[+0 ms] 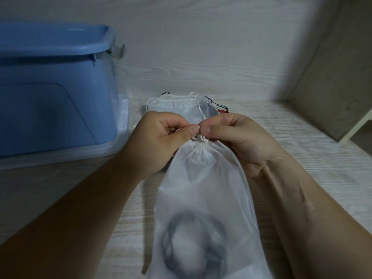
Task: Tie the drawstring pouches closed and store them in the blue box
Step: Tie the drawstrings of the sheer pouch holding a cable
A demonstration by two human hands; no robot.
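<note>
Pinching the thin white cord [200, 137] between thumb and forefinger on each side, the left hand [161, 141] and right hand [237, 137] meet at the gathered neck of a translucent white drawstring pouch [203, 188]. The pouch hangs from that neck towards the camera, above the pale wood-grain table [302, 148]. It looks light, limp and somewhat slippery, its film creasing freely, so it is best held by the bunched neck or the cord rather than by the slack sides. A dark coiled thing [187, 244] low inside likely gives it what little weight it has and would make it swing. Whether a knot is formed yet cannot be told, since the fingertips cover the crossing of the cord. What the coil is stays blurred behind the film, and the bottom of the pouch is cut off by the frame. Beyond the hands lies a pile of further pouches [177, 105], partly hidden, its count unclear. The blue plastic box [56, 97] stands to the left with its lid on, its inside unseen.
</note>
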